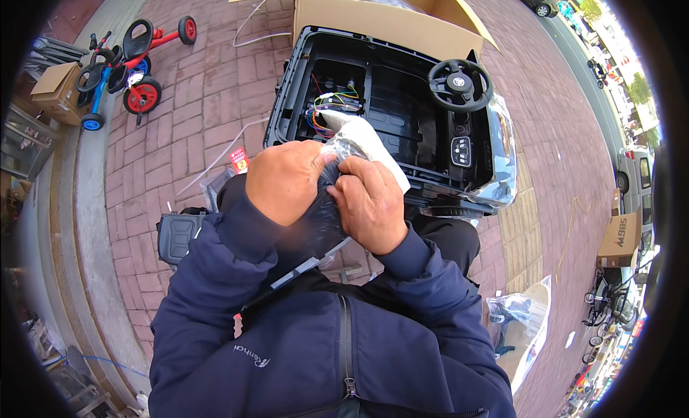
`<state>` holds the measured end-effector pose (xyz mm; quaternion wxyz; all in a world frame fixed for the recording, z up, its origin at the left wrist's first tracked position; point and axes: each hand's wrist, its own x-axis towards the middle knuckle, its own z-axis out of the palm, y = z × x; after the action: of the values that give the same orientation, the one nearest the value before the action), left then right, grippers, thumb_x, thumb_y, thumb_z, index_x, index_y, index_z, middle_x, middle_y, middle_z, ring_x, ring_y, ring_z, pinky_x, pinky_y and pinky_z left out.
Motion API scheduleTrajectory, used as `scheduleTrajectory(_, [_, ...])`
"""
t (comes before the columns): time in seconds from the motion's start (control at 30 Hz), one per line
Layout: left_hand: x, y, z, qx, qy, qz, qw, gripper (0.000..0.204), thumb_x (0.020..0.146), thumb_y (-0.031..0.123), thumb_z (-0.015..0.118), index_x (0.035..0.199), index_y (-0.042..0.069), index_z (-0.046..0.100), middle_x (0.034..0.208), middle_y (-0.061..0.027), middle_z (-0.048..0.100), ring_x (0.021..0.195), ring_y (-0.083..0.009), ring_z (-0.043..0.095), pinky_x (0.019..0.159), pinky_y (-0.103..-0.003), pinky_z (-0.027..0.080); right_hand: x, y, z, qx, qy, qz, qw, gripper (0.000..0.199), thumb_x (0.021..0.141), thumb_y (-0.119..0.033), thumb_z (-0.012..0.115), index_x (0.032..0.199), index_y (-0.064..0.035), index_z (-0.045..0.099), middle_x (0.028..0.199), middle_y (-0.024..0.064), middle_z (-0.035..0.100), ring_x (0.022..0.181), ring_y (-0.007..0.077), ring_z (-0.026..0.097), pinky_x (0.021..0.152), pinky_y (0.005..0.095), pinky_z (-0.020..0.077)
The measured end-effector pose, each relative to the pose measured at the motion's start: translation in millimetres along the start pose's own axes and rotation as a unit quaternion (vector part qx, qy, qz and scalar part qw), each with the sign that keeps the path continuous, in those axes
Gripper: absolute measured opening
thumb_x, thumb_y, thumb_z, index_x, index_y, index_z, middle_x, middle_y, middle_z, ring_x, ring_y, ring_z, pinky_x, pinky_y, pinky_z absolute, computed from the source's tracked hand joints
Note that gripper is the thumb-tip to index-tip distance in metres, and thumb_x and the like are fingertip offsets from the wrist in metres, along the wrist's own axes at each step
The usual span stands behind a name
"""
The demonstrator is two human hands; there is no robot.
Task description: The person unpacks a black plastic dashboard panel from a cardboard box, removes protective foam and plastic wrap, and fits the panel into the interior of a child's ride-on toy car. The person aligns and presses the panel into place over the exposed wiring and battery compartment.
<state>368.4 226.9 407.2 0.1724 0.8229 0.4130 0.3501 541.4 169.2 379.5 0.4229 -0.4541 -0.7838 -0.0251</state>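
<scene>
Head view: left hand point(287, 181) and right hand point(369, 202), fingers curled, grip a plastic-wrapped part point(344, 149).

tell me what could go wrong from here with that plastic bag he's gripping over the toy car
1. Both the left hand and the right hand grip the clear plastic bag tightly; if it tears suddenly, whatever is inside might drop onto the brick pavement.
2. The bag hangs just above the loose coloured wires in the open black ride-on toy car; falling parts could snag or land among them.
</scene>
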Motion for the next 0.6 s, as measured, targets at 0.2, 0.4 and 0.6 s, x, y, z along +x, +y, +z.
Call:
scheduleTrajectory(0.2, [-6.4, -2.0, -2.3, 0.037, 0.051, 0.039, 0.997, 0.016, 0.094, 0.021, 0.074, 0.088, 0.006, 0.073, 0.076, -0.0111, 0.065, 0.070, -0.0343, 0.065, 0.059, -0.043, 0.050, -4.6, 1.8, -3.4, 0.026, -0.086, -0.025, 0.996, 0.021, 0.081, -0.003, 0.077, 0.090, -0.0043, 0.058, 0.099, 0.0115, 0.069, 0.085, 0.0330, 0.072, 0.071, 0.0407, 0.0579])
scheduleTrajectory(0.4, [-8.8, -1.7, 8.4, 0.043, 0.036, 0.054, 0.997, 0.026, 0.097, 0.026, 0.073, 0.083, 0.004, 0.067, 0.074, -0.0131, 0.063, 0.068, -0.0363, 0.063, 0.057, -0.043, 0.048, -2.2, -0.2, -7.2, 0.084, -0.117, 0.116, 0.983, 0.021, 0.087, -0.006, 0.076, 0.096, -0.0064, 0.057, 0.088, 0.0140, 0.067, 0.077, 0.0356, 0.069, 0.065, 0.0403, 0.0543])
scheduleTrajectory(0.6, [-10.7, -8.0, 10.8, -0.011, 0.037, 0.015, 0.999, 0.032, 0.100, 0.029, 0.070, 0.080, 0.004, 0.065, 0.073, -0.0152, 0.062, 0.066, -0.0378, 0.062, 0.057, -0.044, 0.047, 3.5, -8.6, -14.4, 0.095, -0.126, 0.171, 0.973, 0.025, 0.092, -0.024, 0.078, 0.103, -0.0094, 0.061, 0.078, 0.0151, 0.069, 0.073, 0.0389, 0.069, 0.063, 0.0482, 0.0511])
